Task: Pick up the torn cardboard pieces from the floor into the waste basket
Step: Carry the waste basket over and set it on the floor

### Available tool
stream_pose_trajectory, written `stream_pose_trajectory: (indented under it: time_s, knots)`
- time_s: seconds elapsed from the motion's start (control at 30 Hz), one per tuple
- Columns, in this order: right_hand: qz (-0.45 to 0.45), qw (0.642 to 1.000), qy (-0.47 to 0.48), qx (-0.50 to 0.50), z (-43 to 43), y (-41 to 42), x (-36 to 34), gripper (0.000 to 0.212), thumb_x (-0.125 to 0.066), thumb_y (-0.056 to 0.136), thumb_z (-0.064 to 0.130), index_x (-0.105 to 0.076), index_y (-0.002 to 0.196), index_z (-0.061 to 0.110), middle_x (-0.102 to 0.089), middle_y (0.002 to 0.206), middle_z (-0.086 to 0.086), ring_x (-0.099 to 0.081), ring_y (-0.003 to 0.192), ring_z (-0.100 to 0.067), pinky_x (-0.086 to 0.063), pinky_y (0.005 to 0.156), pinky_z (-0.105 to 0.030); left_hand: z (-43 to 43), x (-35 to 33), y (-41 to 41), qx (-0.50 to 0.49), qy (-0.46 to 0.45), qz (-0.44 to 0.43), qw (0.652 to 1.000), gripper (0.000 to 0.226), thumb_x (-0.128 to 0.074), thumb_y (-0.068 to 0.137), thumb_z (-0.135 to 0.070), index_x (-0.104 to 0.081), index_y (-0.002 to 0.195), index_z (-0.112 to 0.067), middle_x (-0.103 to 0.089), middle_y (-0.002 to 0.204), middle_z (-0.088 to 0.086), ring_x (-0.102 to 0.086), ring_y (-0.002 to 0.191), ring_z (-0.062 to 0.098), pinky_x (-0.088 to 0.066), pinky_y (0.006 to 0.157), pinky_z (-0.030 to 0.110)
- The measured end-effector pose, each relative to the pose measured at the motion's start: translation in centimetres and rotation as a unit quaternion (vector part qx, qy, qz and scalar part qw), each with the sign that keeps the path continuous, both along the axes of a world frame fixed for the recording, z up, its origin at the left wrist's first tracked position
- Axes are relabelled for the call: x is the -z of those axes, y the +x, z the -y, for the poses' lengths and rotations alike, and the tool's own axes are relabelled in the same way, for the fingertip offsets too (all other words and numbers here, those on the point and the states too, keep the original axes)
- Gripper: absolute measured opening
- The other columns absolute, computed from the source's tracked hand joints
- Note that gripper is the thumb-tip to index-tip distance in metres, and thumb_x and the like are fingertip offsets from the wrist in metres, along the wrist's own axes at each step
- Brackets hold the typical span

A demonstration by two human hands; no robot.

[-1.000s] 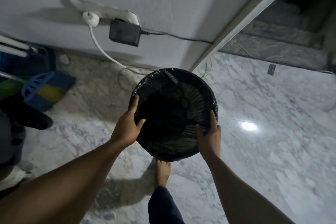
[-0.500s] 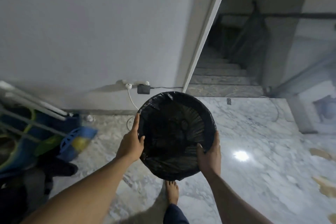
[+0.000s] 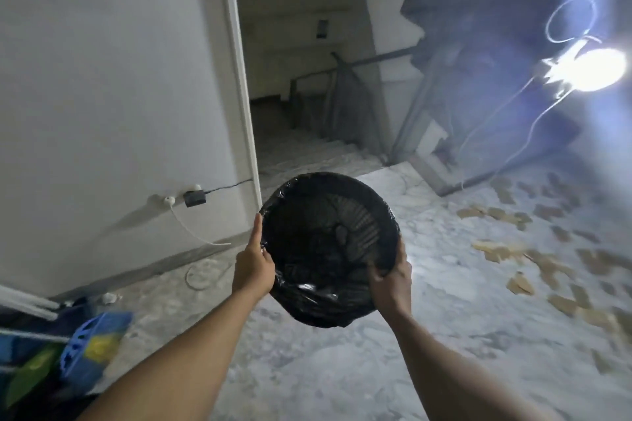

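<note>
Left hand (image 3: 253, 265), right hand (image 3: 390, 278): each grip closed on the rim of the waste basket (image 3: 388, 212), held above the floor (image 3: 342, 369).
Step, as judged: carrying the basket over. Next: set it down beside the pieces and free a hand.
Basket: black liner; contents too dark to tell.
Cardboard pieces (image 3: 496, 249): scattered on the floor, 2 to 4 o'clock, well apart from the basket.
</note>
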State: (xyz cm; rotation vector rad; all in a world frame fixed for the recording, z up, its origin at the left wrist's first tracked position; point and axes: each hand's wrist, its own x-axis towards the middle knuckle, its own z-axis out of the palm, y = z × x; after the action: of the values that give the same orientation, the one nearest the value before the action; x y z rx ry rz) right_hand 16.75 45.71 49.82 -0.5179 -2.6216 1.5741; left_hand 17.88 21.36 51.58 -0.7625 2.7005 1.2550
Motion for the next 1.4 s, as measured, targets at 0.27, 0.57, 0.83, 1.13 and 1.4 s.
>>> stream_pose_trajectory:
  time_s: [0.27, 0.57, 0.83, 1.13, 1.4]
  knots:
    - [-0.044, 0.972, -0.028, 0.229, -20.5, 6.4, -1.8, 0.085, -0.073, 0.087, 0.030, -0.024, 0.156, 0.032, -0.038, 0.147, -0.007, -0.044, 0.134, -0.025, -0.043, 0.108, -0.039, -24.4, -3.8, -1.6, 0.145, 0.027, -0.083, 0.986, 0.061, -0.038, 0.103, -0.024, -0.012, 0.152, -0.048, -0.068, 0.118, 0.016, -0.066, 0.093, 0.038, -0.053, 0.083, 0.046]
    - [-0.069, 0.918, -0.006, 0.389, -50.5, 14.6, -3.3, 0.072, -0.071, 0.089, 0.025, -0.037, 0.152, 0.028, -0.043, 0.151, -0.002, -0.042, 0.138, -0.021, -0.040, 0.111, -0.036, -57.7, -3.3, 0.9, 0.189, 0.120, -0.011, 0.975, 0.087, -0.042, 0.085, 0.004, -0.015, 0.154, -0.043, -0.064, 0.121, 0.013, -0.061, 0.088, 0.031, -0.056, 0.085, 0.041]
    - [-0.068, 0.901, -0.003, 0.429, -64.8, 14.4, -4.4, 0.087, -0.069, 0.090, 0.026, -0.015, 0.159, 0.029, -0.025, 0.162, 0.000, -0.027, 0.148, -0.021, -0.031, 0.114, -0.034, -77.0, -4.3, -0.7, 0.212, 0.166, 0.026, 0.963, 0.092, -0.043, 0.081, 0.004, -0.013, 0.153, -0.046, -0.049, 0.074, -0.004, -0.058, 0.071, 0.028, -0.053, 0.066, 0.040]
    - [-0.079, 0.869, -0.028, 0.488, -74.6, 1.2, -1.5, 0.097, -0.071, 0.089, 0.028, -0.004, 0.159, 0.030, -0.011, 0.166, 0.004, -0.017, 0.152, -0.019, -0.031, 0.117, -0.035, -92.8, -3.3, -12.8, 0.239, 0.194, 0.002, 0.952, 0.097, -0.038, 0.078, 0.007, -0.011, 0.152, -0.050, -0.064, 0.125, 0.010, -0.062, 0.097, 0.033, -0.055, 0.085, 0.041]
    - [-0.021, 0.813, -0.055, 0.579, -86.0, -14.2, 1.3, 0.102, -0.072, 0.084, 0.006, -0.008, 0.158, 0.033, -0.023, 0.164, -0.002, -0.041, 0.142, -0.027, -0.045, 0.108, -0.041, -103.6, -0.3, -27.0, 0.329, 0.166, 0.040, 0.929, 0.098, -0.037, 0.079, 0.007, -0.006, 0.149, -0.055, -0.062, 0.122, 0.006, -0.061, 0.096, 0.032, -0.054, 0.085, 0.044]
